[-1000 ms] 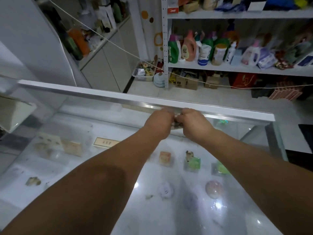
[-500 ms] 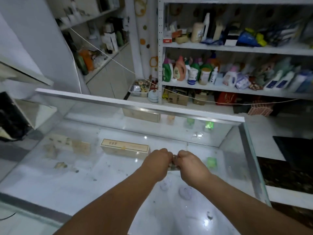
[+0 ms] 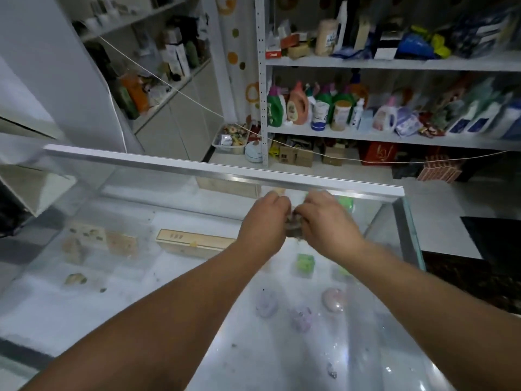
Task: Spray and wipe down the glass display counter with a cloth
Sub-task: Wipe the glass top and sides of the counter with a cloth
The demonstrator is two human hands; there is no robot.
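Both hands were carried up the glass counter [image 3: 135, 300] toward its far metal rim [image 3: 225, 170]. The cloth [image 3: 294, 228], small, dark and limp, was bunched just short of that rim, pinched between the curled fingers of the left hand [image 3: 265, 221] and the right hand [image 3: 328, 224]. Being light and soft, it was judged best held as a wad. Even pressure was called for by the smooth, breakable glass. A string [image 3: 197, 103] was stretched beyond the rim, before stocked shelves [image 3: 394, 136]. No spray bottle was seen.
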